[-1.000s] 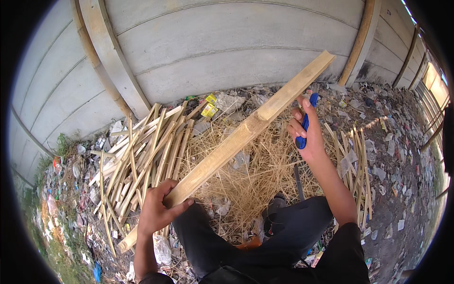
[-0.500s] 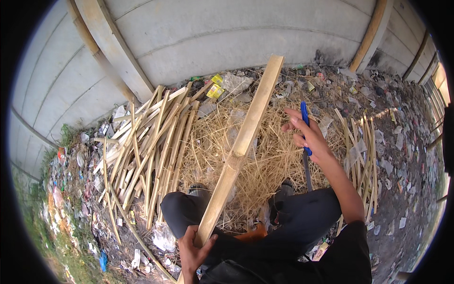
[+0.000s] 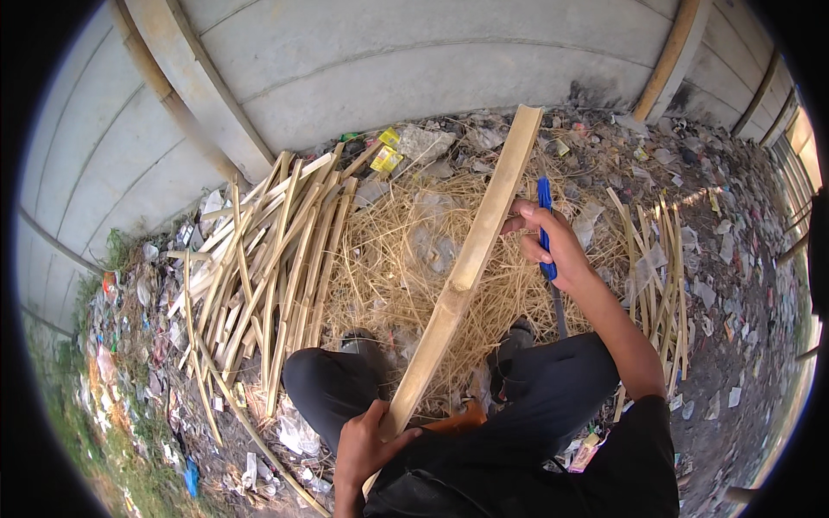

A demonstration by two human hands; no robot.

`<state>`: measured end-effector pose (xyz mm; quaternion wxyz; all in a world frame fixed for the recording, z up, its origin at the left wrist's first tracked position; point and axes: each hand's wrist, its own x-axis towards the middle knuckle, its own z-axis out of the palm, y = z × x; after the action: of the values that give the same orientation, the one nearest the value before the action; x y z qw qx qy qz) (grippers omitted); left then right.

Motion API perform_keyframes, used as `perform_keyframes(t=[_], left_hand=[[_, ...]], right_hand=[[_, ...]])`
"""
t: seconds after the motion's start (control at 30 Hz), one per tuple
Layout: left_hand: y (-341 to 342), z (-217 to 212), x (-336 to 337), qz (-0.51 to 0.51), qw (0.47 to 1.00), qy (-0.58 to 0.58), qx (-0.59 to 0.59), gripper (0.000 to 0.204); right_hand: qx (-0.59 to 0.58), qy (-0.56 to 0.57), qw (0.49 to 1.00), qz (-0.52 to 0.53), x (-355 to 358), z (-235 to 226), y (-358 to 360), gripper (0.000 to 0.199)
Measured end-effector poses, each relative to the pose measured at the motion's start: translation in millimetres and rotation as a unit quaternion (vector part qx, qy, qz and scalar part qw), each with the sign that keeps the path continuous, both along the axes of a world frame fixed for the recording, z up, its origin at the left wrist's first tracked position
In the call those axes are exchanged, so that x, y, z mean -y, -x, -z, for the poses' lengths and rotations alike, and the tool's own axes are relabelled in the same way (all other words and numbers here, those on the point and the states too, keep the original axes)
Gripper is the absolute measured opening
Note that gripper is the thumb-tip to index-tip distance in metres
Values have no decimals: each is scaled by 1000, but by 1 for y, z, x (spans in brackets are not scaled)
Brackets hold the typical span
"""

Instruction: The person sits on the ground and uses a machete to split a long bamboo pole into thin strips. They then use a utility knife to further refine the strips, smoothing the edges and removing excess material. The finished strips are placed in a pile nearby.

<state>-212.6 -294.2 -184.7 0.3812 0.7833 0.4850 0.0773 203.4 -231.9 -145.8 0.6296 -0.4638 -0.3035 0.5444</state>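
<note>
A long split bamboo piece (image 3: pixel 484 233) slants up and away from my lap, its pale hollow side facing up and a node across its middle. My left hand (image 3: pixel 364 445) is closed around its near end, by my left thigh. On the right, my right hand (image 3: pixel 560 246) grips a blue-handled knife (image 3: pixel 545 194), whose narrow dark blade seems to run down toward my right knee. The fingertips of that hand reach the bamboo's right edge, and I cannot tell whether they press on it.
Many split bamboo strips (image 3: pixel 289 259) lie piled at left, with a smaller bundle (image 3: pixel 661 276) at right. Dry shavings (image 3: pixel 380 268) cover the ground between my feet. A concrete wall (image 3: pixel 414 73) stands beyond; litter is scattered around.
The bamboo's far end has swung slightly right, and my left hand has shifted a little right with it. My right hand, still holding the knife, has moved left to the bamboo's edge.
</note>
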Motion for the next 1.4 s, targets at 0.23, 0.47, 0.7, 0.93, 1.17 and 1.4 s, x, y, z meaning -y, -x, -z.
perform_keyframes(t=[0.23, 0.47, 0.7, 0.93, 1.17, 1.4], left_hand=[[5, -14, -30, 80, 993, 47, 73, 98], [-59, 6, -76, 69, 943, 203, 256, 77], [-72, 18, -82, 72, 931, 260, 244, 36], [-82, -30, -94, 41, 936, 224, 269, 37], [-97, -1, -97, 42, 897, 270, 347, 35], [-99, 12, -90, -12, 871, 313, 378, 37]], right_hand=[[147, 83, 985, -23, -6, 27, 7, 47], [164, 66, 979, -106, -5, 4, 16, 40], [260, 61, 962, -51, 12, -6, 3, 27], [490, -114, 864, 17, 28, -22, 16, 26], [605, -146, 783, -21, 28, -25, 36, 27], [570, -60, 813, -98, 26, -8, 44, 24]])
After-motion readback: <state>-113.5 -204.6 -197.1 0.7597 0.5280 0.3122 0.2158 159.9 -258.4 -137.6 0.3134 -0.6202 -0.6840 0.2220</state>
